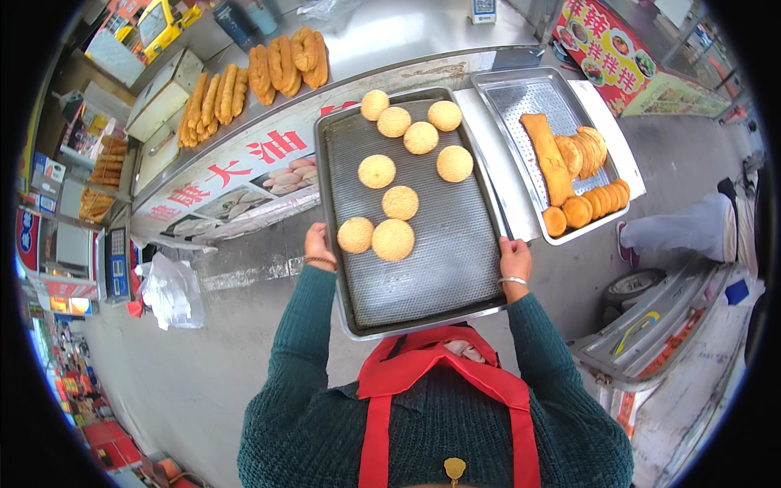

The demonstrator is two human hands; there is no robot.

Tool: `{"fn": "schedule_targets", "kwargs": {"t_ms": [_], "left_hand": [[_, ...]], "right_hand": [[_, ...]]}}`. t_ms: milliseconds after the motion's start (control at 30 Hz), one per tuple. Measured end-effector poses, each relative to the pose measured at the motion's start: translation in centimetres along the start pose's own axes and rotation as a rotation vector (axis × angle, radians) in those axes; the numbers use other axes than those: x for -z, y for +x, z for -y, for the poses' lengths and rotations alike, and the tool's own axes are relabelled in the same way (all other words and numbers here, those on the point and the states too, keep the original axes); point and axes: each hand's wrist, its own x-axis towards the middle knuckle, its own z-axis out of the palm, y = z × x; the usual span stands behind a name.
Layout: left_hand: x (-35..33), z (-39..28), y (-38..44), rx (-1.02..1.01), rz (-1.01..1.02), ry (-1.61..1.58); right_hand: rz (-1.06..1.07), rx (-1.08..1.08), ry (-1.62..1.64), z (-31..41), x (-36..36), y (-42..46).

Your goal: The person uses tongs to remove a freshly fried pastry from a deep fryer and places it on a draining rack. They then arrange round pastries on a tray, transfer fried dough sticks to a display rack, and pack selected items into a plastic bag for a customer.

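My left hand [320, 247] grips the left edge of a large metal baking tray [451, 244], and my right hand [516, 262] has hold of its right edge. On the tray's dark ridged surface lie several round sesame-coated pastries [393, 240], some at the far end and some towards the left. Just beyond my right hand, a perforated steel tray [509, 97] bears a long flat fried dough piece [545, 155] and several round fried cakes [577, 211] in overlapping rows. My fingers curl under the baking tray's rim, partly hidden.
Fried dough sticks [284, 64] stand along a steel counter [390, 39] ahead, with a blue tumbler [232, 24] behind. Plastic bags [171, 293] hang near a scale [117, 268] at left. At right are a person's leg [677, 229] and a grey vehicle part [647, 329] with a wheel.
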Motion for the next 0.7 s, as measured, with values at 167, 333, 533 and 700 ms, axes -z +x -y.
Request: {"fn": "schedule_targets", "kwargs": {"t_ms": [167, 333, 533, 700], "left_hand": [[3.2, -6.4, -2.6, 0.033, 0.001, 0.104], [1.2, -7.9, -6.2, 0.027, -0.062, 0.185], [2.0, -1.6, -4.7, 0.151, -0.107, 0.235], [4.0, 4.6, -4.5, 0.269, 0.113, 0.332]], "right_hand": [[0.015, 0.03, 0.139, 0.1, -3.1, -6.1], [-0.011, -0.017, 0.258, -1.1, -3.4, -9.8], [-0.114, -0.033, 0.123, -4.1, 1.9, -10.2], [-0.112, 0.099, -0.168, -4.2, 7.0, -7.6]]}}
